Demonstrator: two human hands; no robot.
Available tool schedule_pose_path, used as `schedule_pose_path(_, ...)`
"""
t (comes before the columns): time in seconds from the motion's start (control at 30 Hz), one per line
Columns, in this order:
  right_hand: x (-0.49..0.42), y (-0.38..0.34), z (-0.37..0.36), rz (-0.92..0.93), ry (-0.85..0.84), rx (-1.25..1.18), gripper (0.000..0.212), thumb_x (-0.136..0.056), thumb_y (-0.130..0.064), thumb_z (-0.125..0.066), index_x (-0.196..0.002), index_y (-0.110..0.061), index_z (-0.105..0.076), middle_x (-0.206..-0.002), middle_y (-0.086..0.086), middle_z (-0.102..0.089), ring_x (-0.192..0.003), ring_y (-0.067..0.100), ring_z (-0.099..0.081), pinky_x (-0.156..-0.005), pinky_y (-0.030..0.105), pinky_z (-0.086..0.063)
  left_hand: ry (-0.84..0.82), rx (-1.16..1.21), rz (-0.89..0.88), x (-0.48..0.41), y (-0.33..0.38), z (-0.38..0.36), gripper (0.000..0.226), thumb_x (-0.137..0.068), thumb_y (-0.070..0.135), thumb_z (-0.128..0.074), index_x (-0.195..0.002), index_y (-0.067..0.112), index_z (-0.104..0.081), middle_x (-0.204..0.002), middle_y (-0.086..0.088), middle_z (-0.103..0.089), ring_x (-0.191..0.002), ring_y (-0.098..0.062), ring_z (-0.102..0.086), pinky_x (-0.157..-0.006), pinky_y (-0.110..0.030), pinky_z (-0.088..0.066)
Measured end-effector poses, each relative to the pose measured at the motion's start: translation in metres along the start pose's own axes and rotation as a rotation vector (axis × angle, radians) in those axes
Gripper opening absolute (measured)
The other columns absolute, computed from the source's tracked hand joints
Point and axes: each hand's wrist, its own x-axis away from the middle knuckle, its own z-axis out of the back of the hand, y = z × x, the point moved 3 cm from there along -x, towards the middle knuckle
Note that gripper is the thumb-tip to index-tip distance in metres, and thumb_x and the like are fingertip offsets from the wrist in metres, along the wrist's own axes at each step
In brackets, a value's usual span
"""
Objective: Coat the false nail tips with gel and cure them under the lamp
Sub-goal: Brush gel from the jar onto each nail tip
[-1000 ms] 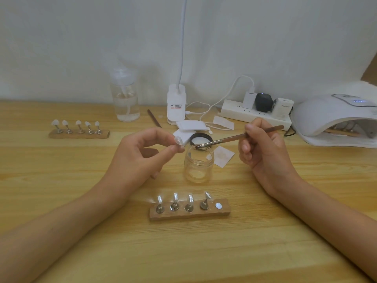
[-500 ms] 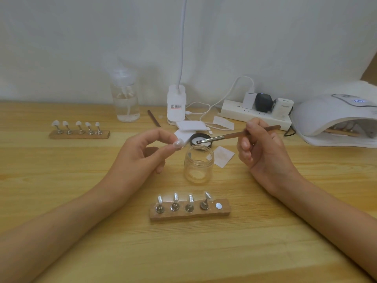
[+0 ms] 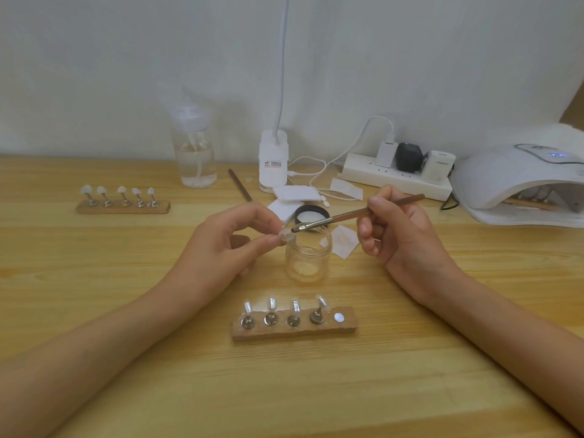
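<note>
pinching a nail tip (image 3: 287, 236), left hand (image 3: 227, 248) faces right hand (image 3: 401, 235) gripping brush (image 3: 347, 214) beside it.

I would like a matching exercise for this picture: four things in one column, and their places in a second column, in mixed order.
Things
1 brush
2 nail tip
3 glass jar
4 nail lamp

Places
A pinched by the left hand
B at the right edge of the table
C held in the right hand
D standing open between the two hands

Pairs: 1-C, 2-A, 3-D, 4-B
</note>
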Motion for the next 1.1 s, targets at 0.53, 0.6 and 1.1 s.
schedule_pose_path(0.53,-0.0005,0.0016,-0.0002,0.009,0.014,0.026,0.019,-0.088,-0.025,-0.058,-0.077,-0.016,-0.045,-0.059,0.002,-0.060,-0.050,0.011,-0.054,-0.046,0.018,-0.044,0.004,-0.015,-0.008,0.0002,0.0022,-0.0012,0.013,-0.077,0.039,-0.068,-0.083,0.027,-0.069,-0.091,0.010,-0.069,-0.049,-0.010,-0.045,-0.047,-0.015,-0.038)
schedule_pose_path(0.6,-0.0009,0.0013,0.0020,0.009,0.047,0.024,0.019,-0.086,-0.025,-0.059,-0.077,-0.016,-0.045,-0.058,0.001,-0.059,-0.050,0.010,-0.053,-0.046,0.018,-0.044,-0.003,-0.017,-0.011,0.0000,0.0022,-0.0014,0.017,-0.076,0.042,-0.068,-0.084,0.027,-0.070,-0.094,0.007,-0.069,-0.050,-0.012,-0.045,-0.047,-0.015,-0.038)
schedule_pose_path(1.1,0.0005,0.0009,-0.0002,0.025,0.039,0.028,0.019,-0.087,-0.025,-0.059,-0.075,-0.018,-0.046,-0.058,0.001,-0.058,-0.050,0.011,-0.053,-0.046,0.018,-0.044,0.005,-0.038,-0.003,0.0000,0.0016,-0.0013,0.009,-0.078,0.041,-0.068,-0.081,0.032,-0.071,-0.093,0.010,-0.070,-0.054,-0.018,-0.044,-0.048,-0.016,-0.037)
